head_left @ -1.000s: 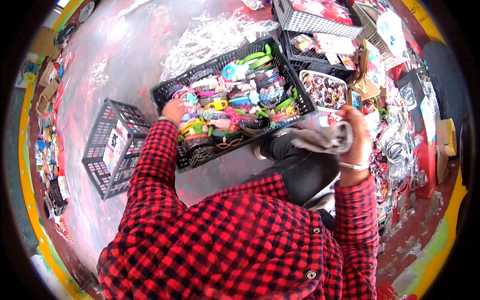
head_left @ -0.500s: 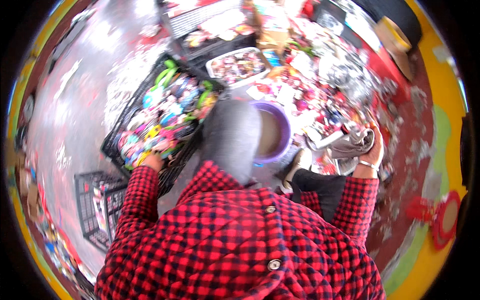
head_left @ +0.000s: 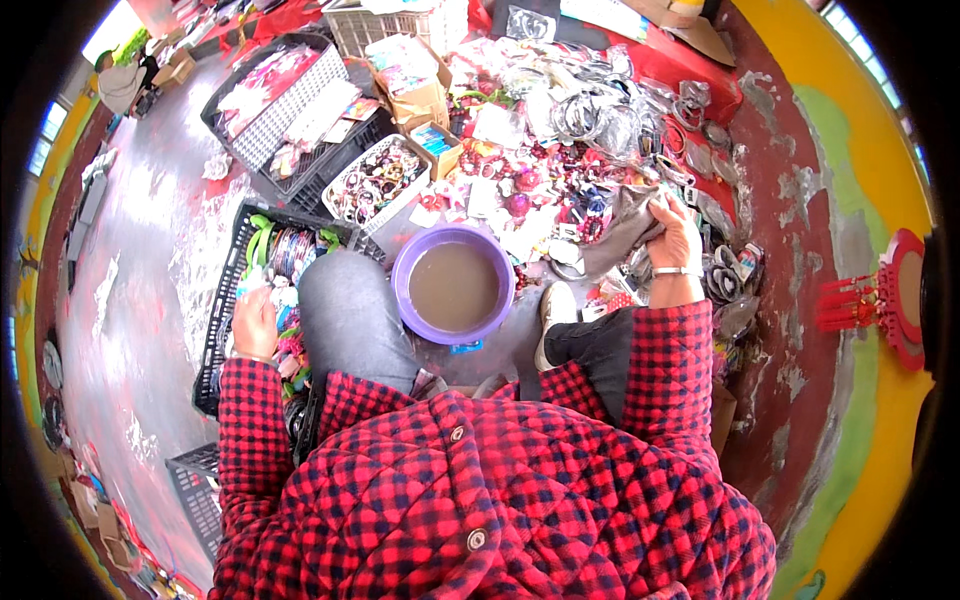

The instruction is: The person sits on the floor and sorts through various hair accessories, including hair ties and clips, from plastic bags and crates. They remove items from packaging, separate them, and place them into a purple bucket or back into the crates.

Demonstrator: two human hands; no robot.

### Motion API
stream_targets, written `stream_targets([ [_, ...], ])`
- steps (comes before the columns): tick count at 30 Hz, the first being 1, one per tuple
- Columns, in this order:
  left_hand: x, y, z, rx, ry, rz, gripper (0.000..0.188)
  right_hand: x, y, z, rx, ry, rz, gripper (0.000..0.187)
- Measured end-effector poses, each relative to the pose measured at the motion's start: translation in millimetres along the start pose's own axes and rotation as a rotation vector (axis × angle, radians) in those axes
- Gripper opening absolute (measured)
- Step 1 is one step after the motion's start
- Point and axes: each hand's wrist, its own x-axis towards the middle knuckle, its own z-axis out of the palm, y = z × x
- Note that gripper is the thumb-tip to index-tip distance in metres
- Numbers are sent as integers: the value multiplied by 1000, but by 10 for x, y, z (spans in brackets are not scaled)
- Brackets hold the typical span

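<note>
Currently, right hand (head_left: 675, 235): my fingers pinch the grey cloth (head_left: 622, 235), right of centre.
Left hand (head_left: 254, 322): over the black crate (head_left: 213, 355), left of frame; I can't tell whether my fingers hold anything.
Purple basin (head_left: 402, 290): frame centre; if my knee (head_left: 345, 285) swings, I could bump it and slop its murky water (head_left: 455, 288).

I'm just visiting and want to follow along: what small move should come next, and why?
Perhaps bring the grey cloth left, over the purple basin: the right grip holds the cloth off to the basin's right, and the basin, with murky liquid in it, has nothing covering it.
</note>
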Motion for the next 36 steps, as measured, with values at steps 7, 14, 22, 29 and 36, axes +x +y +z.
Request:
stream_targets([
  [7, 1136, 2066, -376, -724, -168, 316, 19, -517, 15, 895, -185, -262, 65, 14],
  [14, 1066, 2594, 848, -1546, -911, -47, 51, -783, 738, 1281, -262, -426, -7, 28],
  [22, 1185, 2513, 995, -1475, -753, -172, 30, -495, 792, 1073, -90, -151, 205, 29],
  [29, 1303, 2439, 926, -937, -286, 124, 25, -430, 892, 966, -349, -134, 259, 29],
  [36, 1311, 2468, 728, -1218, -312, 48, 19, -569, 787, 1131, -1174, -290, -228, 16],
])
